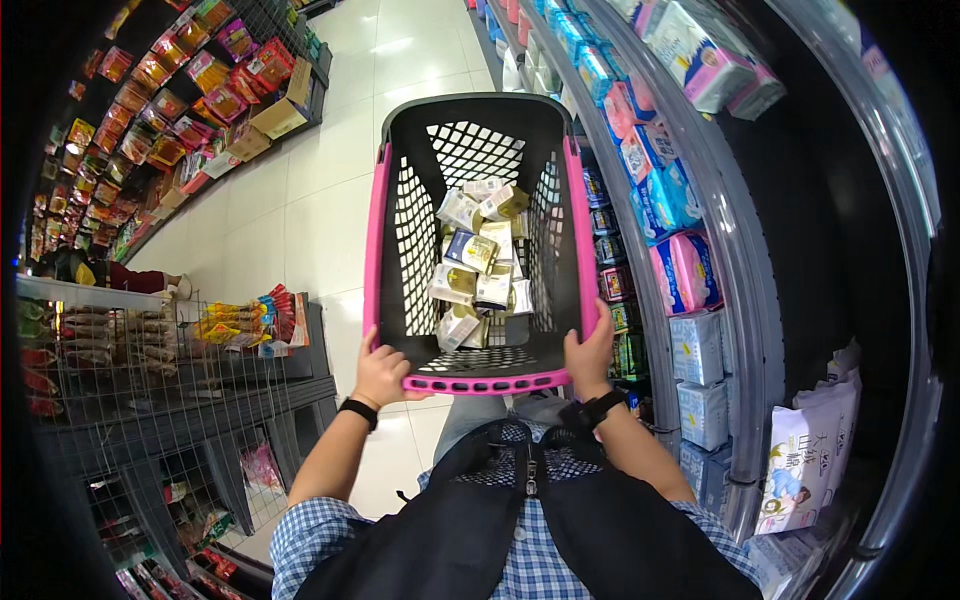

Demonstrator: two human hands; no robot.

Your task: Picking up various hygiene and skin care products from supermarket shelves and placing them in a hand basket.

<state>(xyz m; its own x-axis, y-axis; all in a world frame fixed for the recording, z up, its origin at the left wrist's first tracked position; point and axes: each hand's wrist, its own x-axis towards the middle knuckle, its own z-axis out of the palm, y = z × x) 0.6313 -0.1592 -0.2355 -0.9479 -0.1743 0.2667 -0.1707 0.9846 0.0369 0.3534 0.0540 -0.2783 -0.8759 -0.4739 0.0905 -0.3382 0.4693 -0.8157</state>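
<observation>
A black plastic shopping basket (480, 112) with pink edges stands out in front of me, seen from above. My left hand (381, 373) grips its near left corner, fingers curled over the pink rim. At the near right corner my right hand (590, 349) is closed on the rim, thumb on the inner side. Several small wrapped packs lie in a loose heap in the basket, among them a dark blue and olive pack (471, 251) near the middle. Neither hand touches the packs. A black band is on each wrist.
Shelves with wrapped packages (686, 271) run close along the right side. On the left are a wire mesh rack (187, 420) and, farther off, a display of snack packets (169, 97). Pale floor tiles (326, 180) show between. Part of a person (124, 276) shows at the far left.
</observation>
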